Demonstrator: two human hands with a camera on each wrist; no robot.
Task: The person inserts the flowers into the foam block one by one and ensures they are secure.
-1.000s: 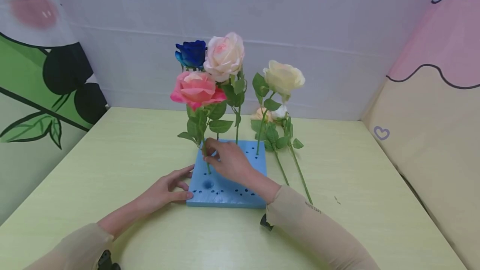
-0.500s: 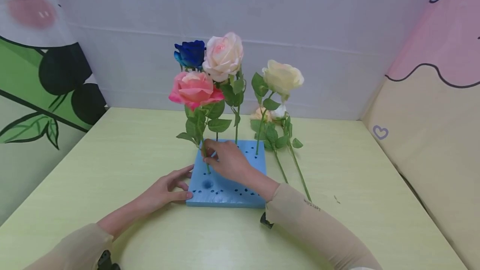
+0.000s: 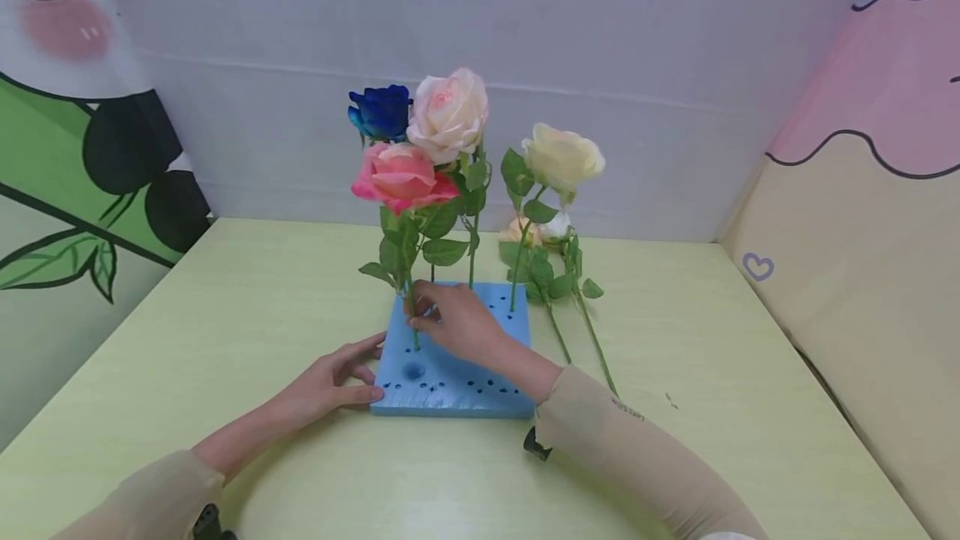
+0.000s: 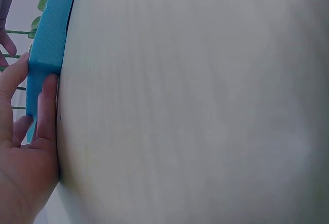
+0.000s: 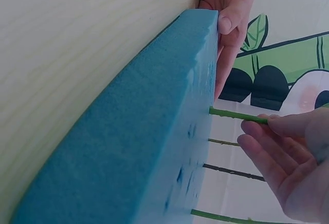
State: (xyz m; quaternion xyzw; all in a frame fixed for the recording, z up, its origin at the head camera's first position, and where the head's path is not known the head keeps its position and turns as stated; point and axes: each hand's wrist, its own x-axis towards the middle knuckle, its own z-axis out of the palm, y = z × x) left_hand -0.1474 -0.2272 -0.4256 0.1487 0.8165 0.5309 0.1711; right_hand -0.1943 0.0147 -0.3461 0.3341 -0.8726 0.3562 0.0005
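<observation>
A pink rose (image 3: 405, 177) stands upright in a blue foam board (image 3: 465, 403) dotted with holes. My right hand (image 3: 457, 325) pinches its green stem (image 5: 231, 114) between thumb and fingertips, a little above the board; the right wrist view shows the stem's lower end entering the foam. Along the board's left side lies my left hand (image 3: 337, 377), fingers extended against the edge and thumb at the near corner. Behind the pink rose, a blue rose (image 3: 381, 112) and a pale pink rose (image 3: 450, 115) rise from the board. A cream rose (image 3: 562, 158) stands at its back right.
To the right of the board, a peach rose (image 3: 522, 230) and a white rose (image 3: 557, 227) lie on the pale table (image 3: 675, 457), stems pointing toward the near side. A grey cloth backdrop (image 3: 637, 40) hangs behind the table, with painted panels at both sides.
The pink rose's head has swung slightly to the right as my right hand keeps hold of the stem. My left hand stays at the board's edge.
</observation>
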